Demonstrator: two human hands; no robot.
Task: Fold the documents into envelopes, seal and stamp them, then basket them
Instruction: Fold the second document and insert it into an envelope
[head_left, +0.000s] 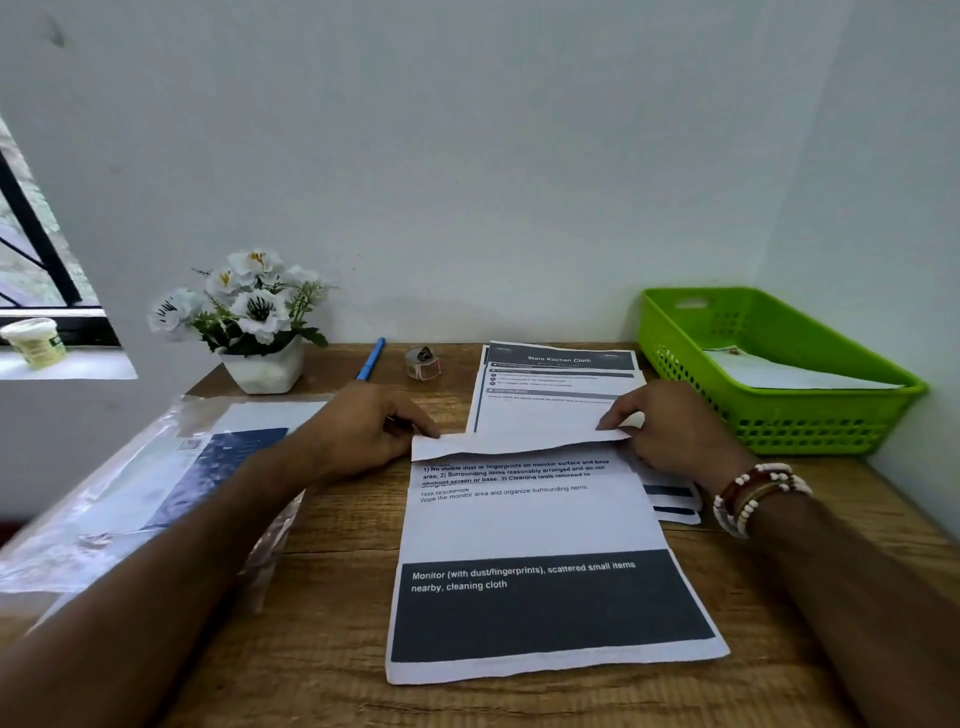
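my left hand (363, 434) and right hand (670, 423) each pinch a far corner of the document (530, 519), edge turned toward me, probably to keep the fold square; rest lies flat mid-surface (311, 649), green basket (779, 431) right

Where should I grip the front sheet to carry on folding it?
Probably by the two corners of its lifted far edge, one hand from each side. The sheet lies flat on the table with only that edge raised, so nothing else is free; the left hand and right hand pinch there now.
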